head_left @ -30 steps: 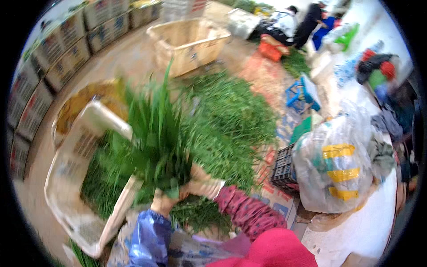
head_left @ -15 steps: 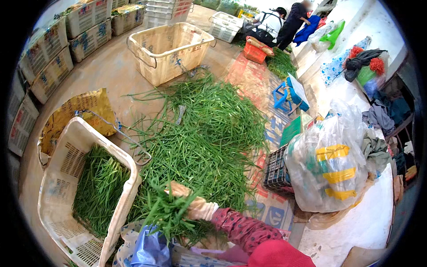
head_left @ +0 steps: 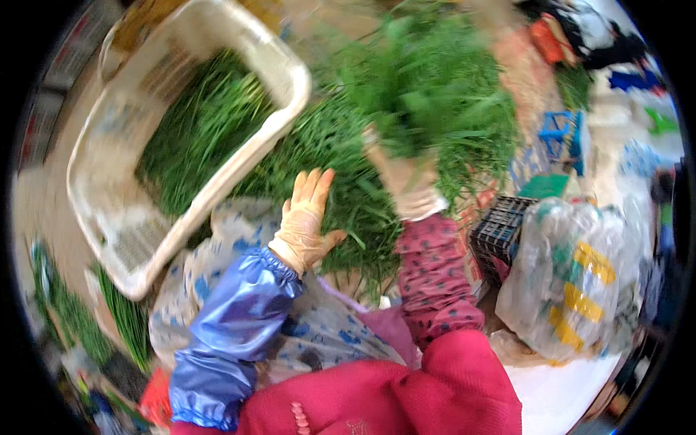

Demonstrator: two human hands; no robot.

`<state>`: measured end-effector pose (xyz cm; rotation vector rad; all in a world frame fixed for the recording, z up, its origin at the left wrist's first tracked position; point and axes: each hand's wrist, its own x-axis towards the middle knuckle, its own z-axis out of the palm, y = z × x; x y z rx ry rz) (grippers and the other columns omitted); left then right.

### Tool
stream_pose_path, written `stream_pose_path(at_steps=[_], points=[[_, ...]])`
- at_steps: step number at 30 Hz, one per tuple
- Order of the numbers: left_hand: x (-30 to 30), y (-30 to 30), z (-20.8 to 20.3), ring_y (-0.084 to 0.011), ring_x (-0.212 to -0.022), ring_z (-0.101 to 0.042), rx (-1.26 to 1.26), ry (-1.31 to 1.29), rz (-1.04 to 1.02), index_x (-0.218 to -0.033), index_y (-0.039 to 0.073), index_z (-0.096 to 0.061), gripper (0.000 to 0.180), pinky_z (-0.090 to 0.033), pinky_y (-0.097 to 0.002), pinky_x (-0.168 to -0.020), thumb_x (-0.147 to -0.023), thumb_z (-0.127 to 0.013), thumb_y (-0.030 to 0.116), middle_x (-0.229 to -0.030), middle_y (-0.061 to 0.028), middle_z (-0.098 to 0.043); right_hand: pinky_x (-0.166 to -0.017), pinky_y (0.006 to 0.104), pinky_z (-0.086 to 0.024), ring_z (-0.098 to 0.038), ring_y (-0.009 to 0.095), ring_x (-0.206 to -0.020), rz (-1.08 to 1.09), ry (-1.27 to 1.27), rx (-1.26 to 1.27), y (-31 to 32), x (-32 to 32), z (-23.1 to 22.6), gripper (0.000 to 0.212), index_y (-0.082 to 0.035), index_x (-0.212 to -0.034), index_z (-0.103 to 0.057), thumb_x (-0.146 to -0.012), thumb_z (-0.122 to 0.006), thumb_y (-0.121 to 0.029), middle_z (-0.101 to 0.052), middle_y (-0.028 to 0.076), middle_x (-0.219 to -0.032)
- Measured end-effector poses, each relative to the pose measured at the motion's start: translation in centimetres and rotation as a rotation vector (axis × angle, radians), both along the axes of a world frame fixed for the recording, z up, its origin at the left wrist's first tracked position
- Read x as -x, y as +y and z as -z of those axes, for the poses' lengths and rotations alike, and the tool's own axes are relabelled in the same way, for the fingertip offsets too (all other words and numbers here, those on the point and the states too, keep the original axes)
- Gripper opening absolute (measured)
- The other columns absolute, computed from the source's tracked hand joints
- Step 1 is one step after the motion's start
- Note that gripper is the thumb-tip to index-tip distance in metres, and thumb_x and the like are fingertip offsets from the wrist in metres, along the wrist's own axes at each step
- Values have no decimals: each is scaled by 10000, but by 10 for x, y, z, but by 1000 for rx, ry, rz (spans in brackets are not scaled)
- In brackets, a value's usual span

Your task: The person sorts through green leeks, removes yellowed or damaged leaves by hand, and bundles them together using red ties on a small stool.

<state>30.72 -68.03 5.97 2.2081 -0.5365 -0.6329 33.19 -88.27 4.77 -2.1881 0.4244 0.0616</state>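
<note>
The right hand (head_left: 406, 177), gloved, clenches a bunch of green chives (head_left: 428, 94) lifted just right of the white plastic basket (head_left: 109, 210) — stems gripped low, so the leaves fan out. The left hand (head_left: 304, 221) hovers open-fingered near that basket's rim, holding nothing.

Head-worn fisheye, looking steeply down

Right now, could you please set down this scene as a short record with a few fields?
left hand: gloved left hand, open, fingers spread over the green stalks
right hand: gloved right hand, gripping a raised bunch of greens
basket: white plastic basket, holding more greens
sleeves: blue sleeve cover on left arm, patterned red one on right
beside: clear plastic bag, black crate
sharpness: blurred
</note>
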Motion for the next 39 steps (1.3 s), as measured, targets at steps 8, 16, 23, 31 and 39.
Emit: stream_pose_path(at_steps=[8,16,23,31,39], points=[[86,104,-20,-268,-1319,-412,455,296,-268,-1440,8,-310,855,-327,-368,-1100,-742,-789,128,-1431,-174,-415,-1092,385,-336,-443,260,-1255,-76,49,-339,11,-2,87,639,3,-1335,-437,-831,-677,-307,-486,138,-1371],[117,95,-47,-174,-1192,-486,831,1029,-233,-1432,67,-348,710,-408,-319,-1007,-833,-728,89,-1300,-72,-509,-938,389,-448,-495,283,-1176,-52,105,-59,14,-12,-41,700,87,-1364,-354,-832,-706,-200,-490,207,-1322],[114,68,-70,-232,-1247,-487,1118,1300,-58,-1446,52,-309,765,-367,-371,-1068,-829,-744,182,-1339,-141,-508,-1066,347,-351,-506,244,-1218,-348,-129,284,-76,20,24,517,-130,-1364,-466,-872,-580,-241,-542,108,-1318],[87,18,-90,-345,-1366,-325,1523,1224,-34,-1479,59,-136,951,-295,-459,-1104,-834,-647,537,-1474,-230,-311,-991,317,-404,-531,175,-1165,-540,-603,296,14,26,-141,444,-31,-1350,-465,-911,-522,-60,-526,78,-1343],[41,26,-133,-181,-987,-585,1881,1072,-147,-1377,176,-419,847,-498,-364,-816,-712,-613,663,-1213,-15,-589,-1010,430,-377,-591,271,-1083,-790,-1023,-174,106,50,-199,343,-80,-1074,-599,-767,-597,-232,-638,122,-1084]])
